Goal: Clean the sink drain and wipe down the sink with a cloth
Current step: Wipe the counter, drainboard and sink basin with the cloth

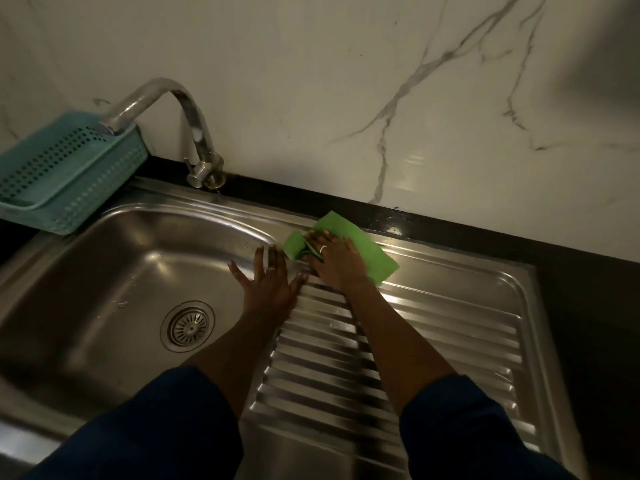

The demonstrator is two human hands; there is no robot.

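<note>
- I see the right hand (pixel 337 263) pressed flat, palm down, on the green cloth (pixel 360 252); fingers together on top of it, not curled round it, a ring on one finger.
- Cloth lies on the far end of the ribbed drainboard (pixel 433 327), just right of the sink bowl (pixel 114 271), one corner bunched toward the bowl's rim.
- Left hand (pixel 268 280) rests open, fingers spread apart, on the bowl's right rim, holding nothing, just beside the right hand.
- Drain strainer (pixel 188 326) sits in the bowl floor, nearer me than the left hand, uncovered.
- Tap (pixel 166 109) rises behind the bowl, spout arching left over a teal basket (pixel 65 174) at the bowl's far left corner.
- Dark bench (pixel 450 233) strip runs behind the bowl, under the marbled wall (pixel 346 81).
</note>
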